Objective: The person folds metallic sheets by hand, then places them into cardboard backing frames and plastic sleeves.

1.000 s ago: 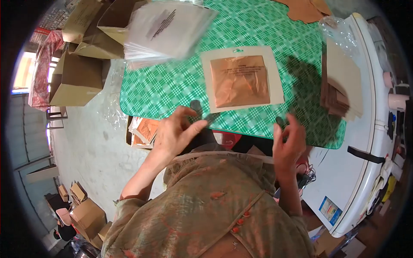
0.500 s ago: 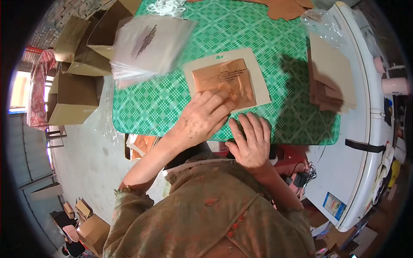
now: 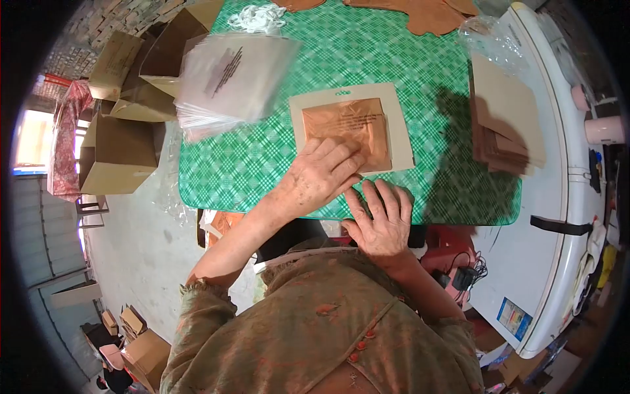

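Observation:
A clear plastic bag with dark print holds a flat orange-brown piece; it lies over a beige card with a cut-out handle hole at its top. My left hand rests on the lower left of the orange piece, its slightly bent fingers pressing the surface without grasping it. Beside it, my right hand lies palm down at the table's near edge, fingers apart, just below the card. The left fingers hide part of the packet's lower side.
A green checked tablecloth covers the table. To the left is a stack of printed clear bags, with cardboard boxes beyond. Beige cards are piled at right. White cords and brown pieces lie along the far side.
The view has shifted slightly, so everything sits a little lower in it. My left hand stays on the orange piece, and my right hand remains at the table edge.

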